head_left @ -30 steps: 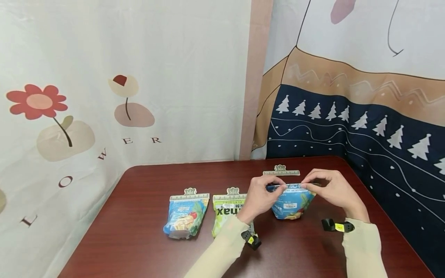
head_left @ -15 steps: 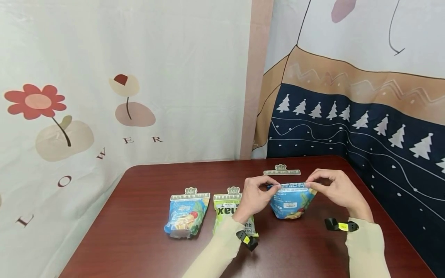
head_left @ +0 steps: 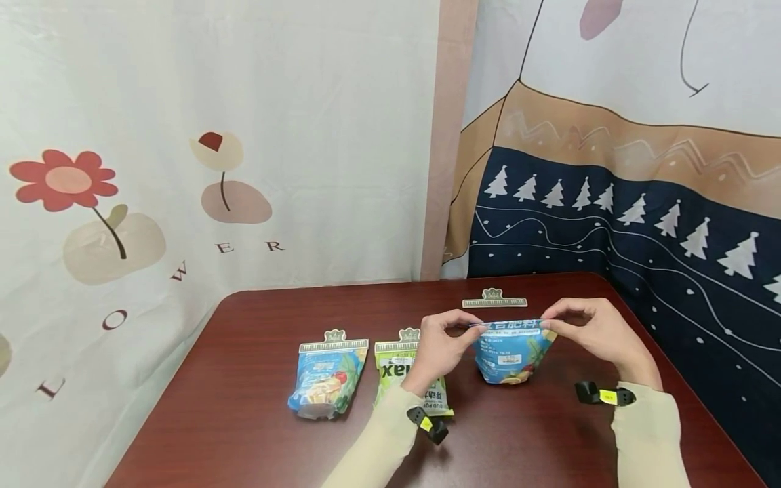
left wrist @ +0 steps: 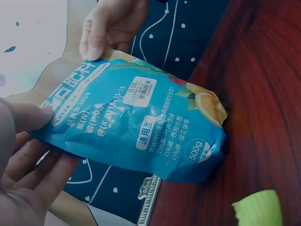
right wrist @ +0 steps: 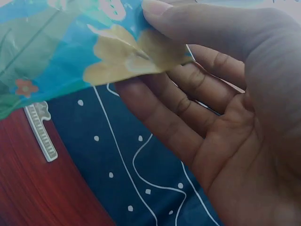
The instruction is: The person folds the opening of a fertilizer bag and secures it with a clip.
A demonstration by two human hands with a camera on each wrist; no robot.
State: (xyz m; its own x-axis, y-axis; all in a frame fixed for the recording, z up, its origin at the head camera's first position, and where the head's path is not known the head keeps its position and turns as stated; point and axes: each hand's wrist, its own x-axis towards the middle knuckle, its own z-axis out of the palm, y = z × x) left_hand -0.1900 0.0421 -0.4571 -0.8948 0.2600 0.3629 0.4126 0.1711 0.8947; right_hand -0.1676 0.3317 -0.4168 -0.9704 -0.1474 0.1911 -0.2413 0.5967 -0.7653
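A blue fertilizer bag (head_left: pixel 509 356) with printed fruit stands upright at the right of the table, its top edge stretched between both hands. My left hand (head_left: pixel 441 347) pinches the top left corner between thumb and fingers. The top right corner is pinched by my right hand (head_left: pixel 601 337); in the right wrist view its thumb lies over the bag (right wrist: pixel 61 52) and the fingers are behind. Printing and a white barcode label show on the bag (left wrist: pixel 136 117) in the left wrist view. Behind it lies a loose ruler-edged clip (head_left: pixel 494 299).
On the left lies another blue bag (head_left: pixel 326 383) with a clip (head_left: pixel 333 342) across its top. A green bag (head_left: pixel 390 379), also clipped, lies partly behind the left hand. The brown table (head_left: pixel 244 352) meets hanging printed cloths (head_left: pixel 342 169) at its back and right.
Both hands have drawn slightly apart along the bag's top edge, the left hand going left and the right hand right. More of the printing near the top edge shows now.
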